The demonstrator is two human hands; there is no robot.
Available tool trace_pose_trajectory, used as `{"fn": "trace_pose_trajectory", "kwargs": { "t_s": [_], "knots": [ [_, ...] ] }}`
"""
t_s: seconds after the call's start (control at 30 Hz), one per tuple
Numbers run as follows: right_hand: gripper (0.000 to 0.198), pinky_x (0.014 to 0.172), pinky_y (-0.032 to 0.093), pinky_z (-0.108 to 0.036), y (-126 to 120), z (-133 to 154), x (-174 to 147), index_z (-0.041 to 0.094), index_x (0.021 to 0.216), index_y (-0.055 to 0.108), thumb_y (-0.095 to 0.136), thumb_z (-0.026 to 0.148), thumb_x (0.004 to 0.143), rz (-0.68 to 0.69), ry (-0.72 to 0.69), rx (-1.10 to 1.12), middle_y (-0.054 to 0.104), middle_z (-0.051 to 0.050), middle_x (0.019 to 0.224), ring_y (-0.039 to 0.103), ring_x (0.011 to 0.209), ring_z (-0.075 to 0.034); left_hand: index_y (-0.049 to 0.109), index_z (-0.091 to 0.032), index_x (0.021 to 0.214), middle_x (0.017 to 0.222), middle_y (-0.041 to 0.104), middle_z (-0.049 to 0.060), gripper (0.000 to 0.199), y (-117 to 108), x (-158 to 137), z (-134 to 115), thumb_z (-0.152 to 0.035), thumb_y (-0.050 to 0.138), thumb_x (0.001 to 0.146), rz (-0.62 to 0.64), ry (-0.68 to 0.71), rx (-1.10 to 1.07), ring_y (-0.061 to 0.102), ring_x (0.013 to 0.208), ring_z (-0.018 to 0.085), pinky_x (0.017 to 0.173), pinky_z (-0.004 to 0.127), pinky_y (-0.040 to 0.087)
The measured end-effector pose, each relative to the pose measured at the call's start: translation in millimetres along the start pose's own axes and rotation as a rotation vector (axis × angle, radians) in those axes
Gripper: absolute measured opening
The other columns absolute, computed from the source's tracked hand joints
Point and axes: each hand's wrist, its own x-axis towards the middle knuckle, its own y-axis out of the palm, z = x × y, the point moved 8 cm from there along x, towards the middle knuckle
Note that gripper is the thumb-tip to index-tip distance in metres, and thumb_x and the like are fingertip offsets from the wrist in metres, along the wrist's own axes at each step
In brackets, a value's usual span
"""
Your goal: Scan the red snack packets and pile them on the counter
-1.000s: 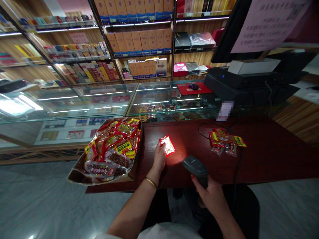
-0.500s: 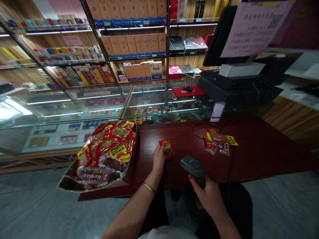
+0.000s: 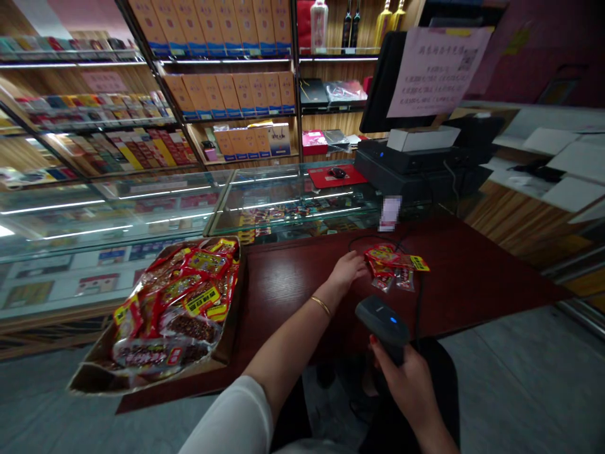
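My left hand [image 3: 348, 270] reaches across the dark red table, fingers apart, at the left edge of a small pile of snack packets. A red packet [image 3: 382, 253] rests on that pile beside my fingertips; whether they still touch it is hard to see. Under it lie a long packet with a yellow end [image 3: 418, 262] and clear-ended packets [image 3: 404, 277]. My right hand [image 3: 406, 378] grips a dark grey barcode scanner [image 3: 382, 320], its small blue light lit, pointing up and left over the table's front part.
At left, an open cardboard box [image 3: 236, 302] holds many red and yellow snack packets. Behind the table [image 3: 283, 284] stands a glass display counter [image 3: 278, 189] with a mouse [image 3: 336, 172] on a red mat. A monitor [image 3: 373, 88] stands at back right. The scanner's cable [image 3: 418, 315] crosses the table.
My left hand has carried the red packet rightward onto the pile and its fingers have loosened. The scanner has shifted slightly right and its blue light now shows. The view has turned a little right.
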Motion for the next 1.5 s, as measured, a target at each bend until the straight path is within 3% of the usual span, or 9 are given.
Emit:
{"fn": "trace_pose_trajectory", "kwargs": {
  "t_s": [0.1, 0.23, 0.37, 0.47, 0.6, 0.97, 1.17, 1.37, 1.5],
  "knots": [
    [0.043, 0.060, 0.056, -0.033, 11.1, -0.8, -0.3, 0.022, 0.078, 0.073, 0.064, 0.063, 0.079, 0.061, 0.003, -0.040, 0.077, -0.006, 0.065, 0.074, 0.062, -0.027, 0.069, -0.016, 0.116, 0.113, 0.071, 0.012, 0.043, -40.0, -39.6, -12.9, -0.016, 0.077, 0.073, -0.090, 0.129, 0.089, 0.067, 0.094, 0.019, 0.091, 0.034, 0.052],
    [0.040, 0.054, 0.054, -0.033, 34.5, -3.3, 1.7, 0.024, 0.070, 0.071, 0.066, 0.063, 0.076, 0.142, 0.006, -0.077, 0.073, -0.006, 0.057, 0.073, 0.057, -0.027, 0.076, -0.022, 0.107, 0.109, 0.075, 0.009, 0.024, -102.9, -148.0, -78.0, -0.022, 0.064, 0.086, -0.235, 0.598, 0.570, 0.068, 0.096, 0.021, 0.092, 0.035, 0.052],
    [0.044, 0.061, 0.056, -0.034, 58.9, 3.2, 3.7, 0.022, 0.078, 0.075, 0.065, 0.065, 0.077, 0.190, -0.088, -0.084, 0.077, -0.007, 0.065, 0.074, 0.062, -0.028, 0.075, -0.026, 0.110, 0.113, 0.074, 0.007, 0.026, -174.8, -263.1, -154.0, -0.025, 0.059, 0.090, -0.681, 0.860, 1.130, 0.066, 0.109, 0.026, 0.103, 0.042, 0.046],
    [0.050, 0.062, 0.056, -0.034, 71.6, 7.0, 0.0, 0.021, 0.085, 0.077, 0.064, 0.069, 0.077, 0.206, -0.116, -0.093, 0.079, -0.009, 0.072, 0.076, 0.069, -0.030, 0.072, -0.023, 0.114, 0.121, 0.072, 0.010, 0.029, -224.9, -306.6, -189.7, -0.030, 0.057, 0.090, -0.994, 0.772, 1.502, 0.061, 0.117, 0.032, 0.108, 0.049, 0.041],
    [0.052, 0.060, 0.055, -0.034, 74.1, 13.4, -8.9, 0.022, 0.086, 0.078, 0.062, 0.070, 0.078, 0.137, -0.154, -0.110, 0.079, -0.010, 0.073, 0.077, 0.072, -0.031, 0.070, -0.023, 0.119, 0.120, 0.072, 0.012, 0.037, -256.9, -300.1, -194.5, -0.041, 0.060, 0.088, -0.986, 0.580, 1.728, 0.061, 0.116, 0.034, 0.104, 0.049, 0.044],
    [0.049, 0.065, 0.056, -0.035, 69.3, 6.4, -7.2, 0.021, 0.091, 0.077, 0.062, 0.067, 0.082, 0.208, -0.189, -0.129, 0.080, -0.009, 0.075, 0.077, 0.073, -0.030, 0.054, -0.015, 0.144, 0.160, 0.039, 0.016, 0.071, -243.3, -260.3, -170.8, -0.034, 0.067, 0.076, -0.781, 0.326, 1.982, 0.026, 0.151, 0.042, 0.119, 0.062, 0.020],
    [0.052, 0.066, 0.056, -0.035, 70.0, 6.8, -4.9, 0.020, 0.088, 0.077, 0.061, 0.069, 0.080, 0.218, -0.147, -0.120, 0.080, -0.010, 0.076, 0.077, 0.077, -0.032, 0.075, -0.028, 0.114, 0.148, 0.058, 0.005, 0.035, -241.3, -278.6, -173.6, -0.026, 0.060, 0.082, -0.850, 0.434, 1.941, 0.042, 0.144, 0.037, 0.116, 0.061, 0.029],
    [0.051, 0.065, 0.054, -0.034, 67.1, 0.2, -2.9, 0.020, 0.085, 0.076, 0.063, 0.069, 0.078, 0.214, -0.093, -0.116, 0.079, -0.009, 0.071, 0.075, 0.069, -0.030, 0.073, -0.020, 0.098, 0.125, 0.073, 0.012, 0.022, -235.4, -287.8, -180.6, -0.021, 0.056, 0.084, -0.948, 0.581, 1.765, 0.061, 0.126, 0.032, 0.109, 0.050, 0.042],
    [0.048, 0.066, 0.055, -0.034, 65.0, 3.4, -2.8, 0.021, 0.085, 0.076, 0.063, 0.067, 0.078, 0.214, -0.082, -0.074, 0.078, -0.008, 0.071, 0.075, 0.068, -0.029, 0.069, -0.022, 0.084, 0.117, 0.076, 0.008, 0.010, -239.4, -286.8, -178.9, -0.021, 0.061, 0.078, -0.817, 0.510, 1.655, 0.070, 0.105, 0.028, 0.095, 0.039, 0.052]
  ]
}}
